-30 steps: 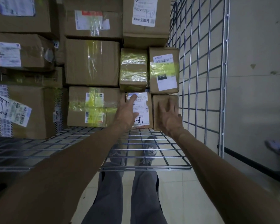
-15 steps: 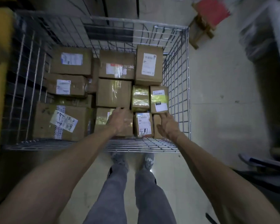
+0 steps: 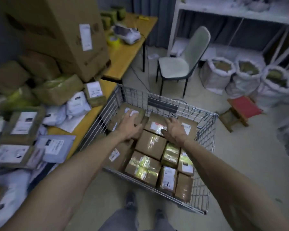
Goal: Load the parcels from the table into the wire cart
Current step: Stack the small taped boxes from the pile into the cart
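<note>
The wire cart (image 3: 205, 140) stands on the floor in front of me, packed with several brown cardboard parcels (image 3: 150, 144). Both my arms reach out above it. My left hand (image 3: 130, 124) hovers over the far-left boxes with its fingers spread and relaxed, holding nothing. My right hand (image 3: 174, 129) hangs over the far-middle boxes, fingers also loose and empty. To the left, the yellow table (image 3: 97, 112) carries more parcels: brown boxes (image 3: 22, 125), grey and white mailer bags (image 3: 77, 104) and a tall carton (image 3: 57, 30).
A pale chair (image 3: 182, 64) stands beyond the cart. Right of it are a small red stool (image 3: 242, 109) and several filled white sacks (image 3: 245, 77) under a white shelf unit. A second yellow table at the back holds tape rolls (image 3: 113, 40). My legs and shoes show below.
The view has lifted from close inside the cart to the whole room. Both hands have come off the near small boxes and now hover higher over the cart's far side.
</note>
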